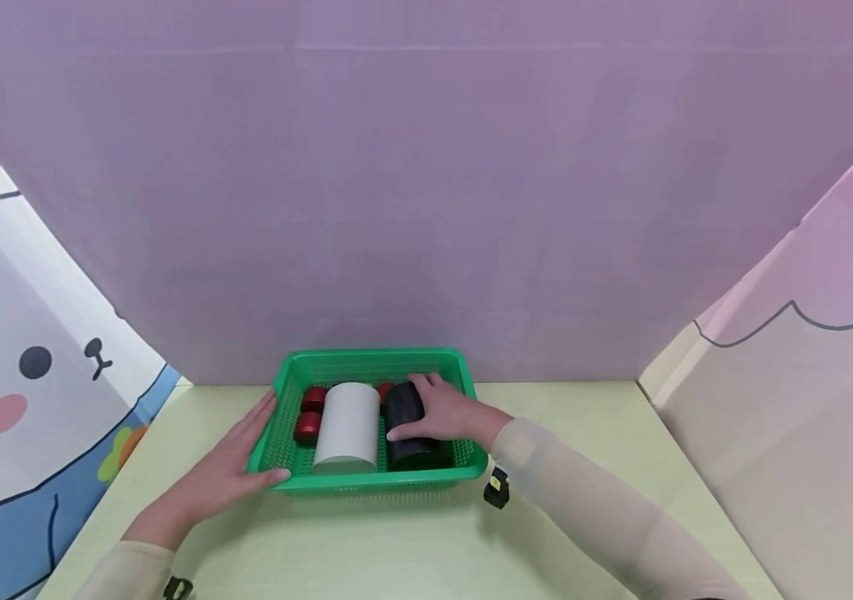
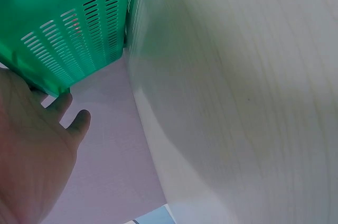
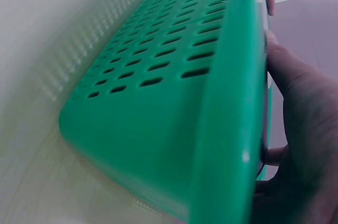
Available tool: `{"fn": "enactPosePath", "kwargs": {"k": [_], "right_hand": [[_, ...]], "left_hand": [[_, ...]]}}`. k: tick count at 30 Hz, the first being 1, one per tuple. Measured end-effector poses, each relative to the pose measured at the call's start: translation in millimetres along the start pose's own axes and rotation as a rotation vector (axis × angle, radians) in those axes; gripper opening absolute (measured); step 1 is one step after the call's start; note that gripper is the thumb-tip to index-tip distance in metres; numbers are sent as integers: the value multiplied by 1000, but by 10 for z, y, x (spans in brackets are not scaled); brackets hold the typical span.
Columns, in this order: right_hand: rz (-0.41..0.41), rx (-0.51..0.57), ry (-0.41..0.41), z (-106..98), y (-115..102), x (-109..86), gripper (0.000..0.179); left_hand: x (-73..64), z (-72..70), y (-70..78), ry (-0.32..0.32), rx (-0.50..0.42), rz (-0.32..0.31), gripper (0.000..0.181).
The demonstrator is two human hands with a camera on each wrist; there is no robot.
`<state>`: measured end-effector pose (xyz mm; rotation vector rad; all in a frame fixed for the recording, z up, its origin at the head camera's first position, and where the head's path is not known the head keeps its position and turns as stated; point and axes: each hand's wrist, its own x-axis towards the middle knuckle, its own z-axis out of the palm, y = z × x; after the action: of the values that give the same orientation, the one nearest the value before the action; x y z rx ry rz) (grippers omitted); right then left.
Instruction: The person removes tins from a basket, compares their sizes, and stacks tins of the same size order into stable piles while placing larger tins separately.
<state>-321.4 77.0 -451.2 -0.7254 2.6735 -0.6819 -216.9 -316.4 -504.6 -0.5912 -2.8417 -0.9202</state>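
Item, 1 green plastic basket, rectangular, slotted walls, set on the pale wood-grained table before the lilac wall panel. Its raised sides, I judge, keep the round contents from rolling off.

Item, 1 large black cylinder, material uncertain, at the right of the basket's interior. My right hand has hold of it: thumb across its left side, fingers over its far part, spread only as wide as its girth. That grasp from above suits a broad curved body, I judge, since the near wall hinders a lower hold.

Item, 1 large matte white cylinder, material uncertain, in the basket, left of the black cylinder; untouched.

Item, 2 small glossy red pieces, rounded, material uncertain, 1 behind the other, left of the white cylinder. A further small red piece shows between the large cylinders, mostly hidden.

Item, my left hand, spread wide at the basket's left end, thumb at the near corner, fingers along the outside; nothing enclosed. It serves, probably, to steady the basket against the right hand's pull.
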Motion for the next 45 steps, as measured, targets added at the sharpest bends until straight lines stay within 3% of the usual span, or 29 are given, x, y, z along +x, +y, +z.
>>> {"fn": "enactPosePath", "kwargs": {"k": [23, 35, 45], "right_hand": [[70, 233, -24, 43, -33, 22, 117], [74, 303, 12, 44, -37, -34, 113], [58, 357, 52, 64, -168, -155, 111]], "left_hand": [[14, 19, -10, 13, -15, 13, 114], [11, 15, -5, 6, -19, 6, 115], [13, 12, -25, 6, -31, 4, 115]]}}
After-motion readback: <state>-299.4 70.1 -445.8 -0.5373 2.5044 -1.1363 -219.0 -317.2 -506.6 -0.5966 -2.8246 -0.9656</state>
